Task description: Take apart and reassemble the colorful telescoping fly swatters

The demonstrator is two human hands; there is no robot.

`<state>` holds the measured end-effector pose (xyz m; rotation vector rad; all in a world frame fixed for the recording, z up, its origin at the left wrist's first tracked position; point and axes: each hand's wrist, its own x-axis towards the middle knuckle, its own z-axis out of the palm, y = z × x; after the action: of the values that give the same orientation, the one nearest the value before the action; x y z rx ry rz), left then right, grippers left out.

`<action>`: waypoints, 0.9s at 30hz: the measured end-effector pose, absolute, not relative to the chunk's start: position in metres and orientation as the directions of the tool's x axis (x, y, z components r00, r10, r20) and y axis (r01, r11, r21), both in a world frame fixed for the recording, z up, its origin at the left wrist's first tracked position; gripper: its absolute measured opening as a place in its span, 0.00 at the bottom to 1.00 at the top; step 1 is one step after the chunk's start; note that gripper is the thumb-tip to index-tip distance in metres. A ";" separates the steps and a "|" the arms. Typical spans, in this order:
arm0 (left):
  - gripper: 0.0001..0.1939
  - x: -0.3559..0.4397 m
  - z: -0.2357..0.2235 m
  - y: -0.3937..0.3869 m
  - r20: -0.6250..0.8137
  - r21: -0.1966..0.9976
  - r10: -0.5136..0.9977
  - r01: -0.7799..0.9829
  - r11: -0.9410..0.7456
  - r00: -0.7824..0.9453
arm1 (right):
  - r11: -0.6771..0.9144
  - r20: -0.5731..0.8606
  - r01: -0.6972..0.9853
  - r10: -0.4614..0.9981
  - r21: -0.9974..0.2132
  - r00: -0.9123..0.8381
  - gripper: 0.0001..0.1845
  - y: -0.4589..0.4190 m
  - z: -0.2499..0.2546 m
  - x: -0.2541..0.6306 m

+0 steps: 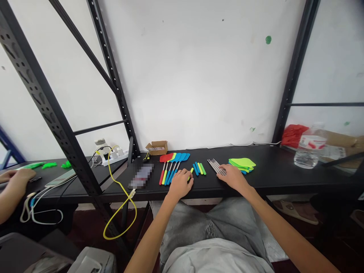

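Observation:
My left hand point(181, 184) is closed around a yellow-green spatula handle point(191, 173), just above the black table. To its left, assembled silicone spatulas point(172, 167) with red, yellow-green and blue heads lie side by side. Right of that hand is a short row of loose blue and green handles point(199, 169). My right hand point(233, 178) has its fingers closed over the lower ends of a bunch of thin metal rods point(215, 165). Beyond this hand, yellow-green spatula heads point(243, 163) are stacked, with some blue showing underneath.
A small cardboard box point(157, 148) and a cutter point(146, 157) sit near the wall. A phone point(141, 176) with a yellow cable point(117, 182) lies left. At right stands a water bottle point(309, 148). Another person's hand point(21, 180) is at far left.

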<state>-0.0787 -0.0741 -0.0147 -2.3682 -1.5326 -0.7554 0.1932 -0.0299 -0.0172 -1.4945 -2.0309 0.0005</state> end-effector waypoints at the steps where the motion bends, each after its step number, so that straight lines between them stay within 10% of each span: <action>1: 0.07 -0.079 -0.015 -0.074 0.530 0.089 0.784 0.898 -0.431 0.324 | 0.362 0.469 0.866 0.866 -0.346 -0.175 0.22 -0.029 -0.018 0.193; 27: 0.06 -0.079 -0.017 -0.073 0.538 0.075 0.779 0.902 -0.425 0.322 | 0.214 0.380 0.865 0.924 -0.454 -0.029 0.24 -0.028 -0.015 0.194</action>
<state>-0.0793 -0.0734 -0.0167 -2.3498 -1.5267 -0.7493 0.1943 -0.0283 -0.0151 -1.6529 -1.8921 0.1278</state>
